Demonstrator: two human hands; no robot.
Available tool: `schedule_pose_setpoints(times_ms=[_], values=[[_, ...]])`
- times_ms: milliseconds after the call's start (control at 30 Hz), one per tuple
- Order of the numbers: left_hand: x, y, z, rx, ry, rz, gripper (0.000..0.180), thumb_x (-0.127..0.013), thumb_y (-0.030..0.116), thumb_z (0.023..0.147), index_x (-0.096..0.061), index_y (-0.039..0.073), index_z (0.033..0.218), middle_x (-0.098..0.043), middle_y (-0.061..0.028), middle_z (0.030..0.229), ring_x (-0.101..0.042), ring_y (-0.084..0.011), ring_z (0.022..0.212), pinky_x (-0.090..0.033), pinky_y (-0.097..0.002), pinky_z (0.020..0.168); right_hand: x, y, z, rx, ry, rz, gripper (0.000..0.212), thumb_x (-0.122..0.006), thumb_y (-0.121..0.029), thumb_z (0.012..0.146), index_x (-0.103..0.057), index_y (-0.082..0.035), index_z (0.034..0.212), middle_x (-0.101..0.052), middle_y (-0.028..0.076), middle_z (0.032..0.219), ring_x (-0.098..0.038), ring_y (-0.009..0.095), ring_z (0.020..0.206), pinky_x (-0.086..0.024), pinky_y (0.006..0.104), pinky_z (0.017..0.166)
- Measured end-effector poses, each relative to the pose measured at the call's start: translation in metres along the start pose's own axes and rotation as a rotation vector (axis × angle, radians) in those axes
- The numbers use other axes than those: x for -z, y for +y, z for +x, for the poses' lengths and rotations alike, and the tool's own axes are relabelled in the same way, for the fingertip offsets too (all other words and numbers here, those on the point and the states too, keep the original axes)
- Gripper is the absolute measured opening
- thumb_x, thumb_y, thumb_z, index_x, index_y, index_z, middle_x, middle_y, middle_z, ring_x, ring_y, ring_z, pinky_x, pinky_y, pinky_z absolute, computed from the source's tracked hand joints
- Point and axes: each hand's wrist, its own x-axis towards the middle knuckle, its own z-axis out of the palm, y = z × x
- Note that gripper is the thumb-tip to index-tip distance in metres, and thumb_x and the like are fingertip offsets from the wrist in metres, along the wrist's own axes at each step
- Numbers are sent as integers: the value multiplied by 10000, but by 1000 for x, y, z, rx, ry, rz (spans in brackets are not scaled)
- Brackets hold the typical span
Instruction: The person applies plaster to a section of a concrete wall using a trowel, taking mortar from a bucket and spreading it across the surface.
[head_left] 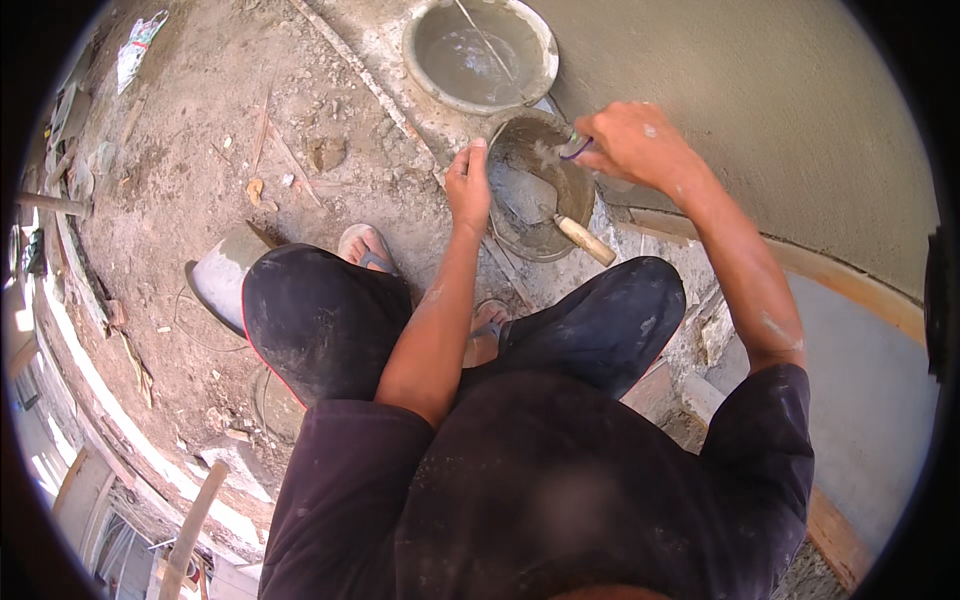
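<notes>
A mortar-stained bucket (507, 243) stands in front of my feet with wet grey mix inside. My left hand (469, 186) grips its left rim, thumb uppermost. Over the bucket's right side, my right hand (640, 146) is closed on a small clear plastic container (577, 148) with a blue-purple edge. Its full shape is hidden by the fingers. Greyish-white material shows at its mouth, above the mix. A trowel (584, 240) leans in the bucket, its blade down on the mix and its wooden handle over the near right rim.
Beyond the bucket is a wide basin (411, 62) of grey water with a thin stick in it. A freshly plastered wall (760, 110) rises on the right. Another bucket (215, 275) lies tipped by my left knee. Rubble and a long wooden strip (360, 70) lie on the dirt.
</notes>
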Motion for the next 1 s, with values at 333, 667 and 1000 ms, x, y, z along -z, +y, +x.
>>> schedule_pose_setpoints(times_ms=[333, 667, 1000], values=[[7, 5, -16, 9, -43, 134, 585, -620, 449, 967, -627, -74, 1227, -678, -183, 1185, -607, -249, 1123, -436, -357, 1015, 0, 36, -3, -192, 154, 311, 282, -784, -270, 795, -657, -34, 882, -684, 169, 820, -653, 356, 773, -499, 464, 684], [-8, 3, -15, 48, -8, 346, 666, -752, 428, 832, -614, -25, 1301, -663, -221, 1250, -622, -274, 1185, -443, -334, 1018, -11, 17, 18, -221, 385, 565, 295, -729, -209, 849, -647, -67, 1095, -710, 186, 951, -678, 378, 947, -523, 490, 827], [-40, 3, -6, 53, -80, 257, 530, -726, 269, 846, -628, -50, 1256, -730, -189, 1091, -687, -244, 1011, -505, -344, 894, -209, 16, -31, -90, -563, 316, 546, -666, -526, 821, -730, -4, 966, -714, 234, 978, -693, 385, 959, -532, 485, 825]])
